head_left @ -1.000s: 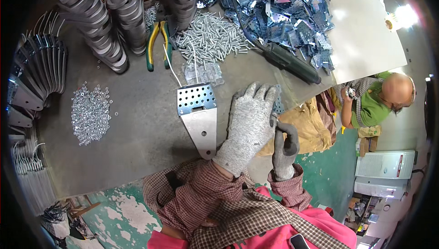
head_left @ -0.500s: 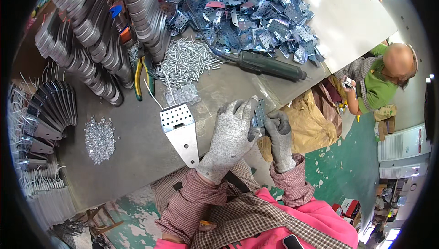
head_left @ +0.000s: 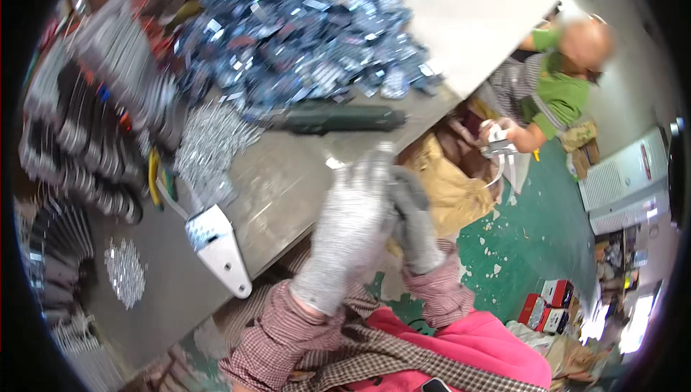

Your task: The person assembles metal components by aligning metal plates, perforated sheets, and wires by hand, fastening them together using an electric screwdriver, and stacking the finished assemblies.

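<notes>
Change: plate I saw between the hands is now hidden, so its hold is unconfirmed | left hand (head_left: pixel 358 212) meets right hand (head_left: pixel 412 212), nearside of driver (head_left: pixel 344 118) | fingers: blurred, can't tell | bracket (head_left: pixel 219 251): tabletop (head_left: pixel 288 183), left-nearside of driver

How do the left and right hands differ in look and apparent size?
The left hand shows a light grey, gloved back; the right hand shows a darker grey, gloved surface. The left hand takes up more of the view than the right hand. Both are gloved, close together and blurred.
</notes>
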A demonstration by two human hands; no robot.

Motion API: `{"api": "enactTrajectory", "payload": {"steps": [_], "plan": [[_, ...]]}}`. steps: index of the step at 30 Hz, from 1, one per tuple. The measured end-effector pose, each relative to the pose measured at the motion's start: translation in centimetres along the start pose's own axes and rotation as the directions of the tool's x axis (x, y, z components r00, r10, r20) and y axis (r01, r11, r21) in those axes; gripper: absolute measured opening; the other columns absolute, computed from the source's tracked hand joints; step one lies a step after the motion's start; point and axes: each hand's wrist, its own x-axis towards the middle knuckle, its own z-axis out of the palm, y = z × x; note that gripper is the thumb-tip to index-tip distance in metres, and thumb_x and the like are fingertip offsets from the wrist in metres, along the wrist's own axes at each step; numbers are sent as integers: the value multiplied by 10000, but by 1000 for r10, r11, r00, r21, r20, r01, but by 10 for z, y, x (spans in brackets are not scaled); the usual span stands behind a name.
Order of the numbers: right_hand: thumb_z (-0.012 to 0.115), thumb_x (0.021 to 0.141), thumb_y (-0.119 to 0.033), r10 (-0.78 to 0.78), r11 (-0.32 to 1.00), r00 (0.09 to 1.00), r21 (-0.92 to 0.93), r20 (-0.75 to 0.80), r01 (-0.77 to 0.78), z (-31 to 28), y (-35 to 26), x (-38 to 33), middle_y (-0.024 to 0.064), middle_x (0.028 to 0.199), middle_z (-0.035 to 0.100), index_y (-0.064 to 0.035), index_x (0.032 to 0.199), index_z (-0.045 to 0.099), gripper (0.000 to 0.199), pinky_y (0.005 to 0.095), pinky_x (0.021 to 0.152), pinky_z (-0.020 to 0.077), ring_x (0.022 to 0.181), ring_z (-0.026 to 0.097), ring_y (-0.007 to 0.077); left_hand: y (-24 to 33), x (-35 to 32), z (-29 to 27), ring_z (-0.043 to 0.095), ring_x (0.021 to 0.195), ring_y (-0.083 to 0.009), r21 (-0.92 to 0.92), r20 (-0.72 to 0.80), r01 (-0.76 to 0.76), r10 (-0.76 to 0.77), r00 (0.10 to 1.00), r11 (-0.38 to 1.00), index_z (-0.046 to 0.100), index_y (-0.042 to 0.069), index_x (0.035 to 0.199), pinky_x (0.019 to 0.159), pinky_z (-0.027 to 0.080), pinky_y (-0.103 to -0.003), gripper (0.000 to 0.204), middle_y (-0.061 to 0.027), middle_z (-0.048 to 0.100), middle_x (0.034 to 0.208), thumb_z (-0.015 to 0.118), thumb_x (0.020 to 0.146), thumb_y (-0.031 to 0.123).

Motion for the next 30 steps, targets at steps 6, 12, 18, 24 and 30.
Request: {"api": "enactTrajectory", "payload": {"steps": [6, 12, 18, 24, 30], "plan": [[561, 985, -170, -316, 926, 908, 119, -276, 359, -21, -26, 44, 74, 1054, 617, -19, 1190, 575, 255, 262, 879, 499, 995, 596, 121, -56, -19, 14, 522, 1123, -420, 43, -74, 163, -160, 984, 986, 490, 31, 1299, 988, 430, -478, 611, -199, 568, 1215, 750, 752, 102], [539, 997, -121, -360, 654, 887, 600, -290, 461, -165, -46, 113, 89, 1267, 623, -47, 1277, 548, 290, 339, 972, 521, 1153, 611, 193, -49, -21, 0, 501, 1200, -417, 192, -52, 89, -80, 995, 977, 522, 43, 1302, 1026, 394, -492, 478, -201, 555, 1285, 634, 839, 78], [555, 957, -8, -504, 514, 856, 757, -114, 403, -196, -78, 136, 100, 1274, 621, -23, 1283, 549, 326, 308, 933, 555, 1115, 625, 194, -46, -4, -12, 558, 1080, -370, 395, 102, 167, -224, 969, 903, 609, 68, 1156, 918, 453, -460, 408, -172, 588, 1174, 656, 752, 39], [613, 913, 14, -424, 327, 895, 899, -137, 292, -218, -88, 170, 102, 1143, 669, 4, 1190, 603, 278, 340, 929, 577, 1064, 651, 225, -40, -12, -24, 618, 907, -335, 453, 23, 228, -267, 963, 862, 631, 72, 1024, 775, 501, -431, 235, -140, 589, 988, 654, 790, 83], [538, 936, 4, -549, 402, 831, 900, 91, 167, -320, -138, 210, 174, 1203, 663, 63, 1187, 606, 267, 412, 1018, 524, 1122, 645, 278, -11, 91, -34, 641, 872, -351, 235, -71, 182, -170, 983, 955, 589, 88, 1128, 740, 525, -465, 271, -164, 594, 1051, 614, 858, 90]]}}
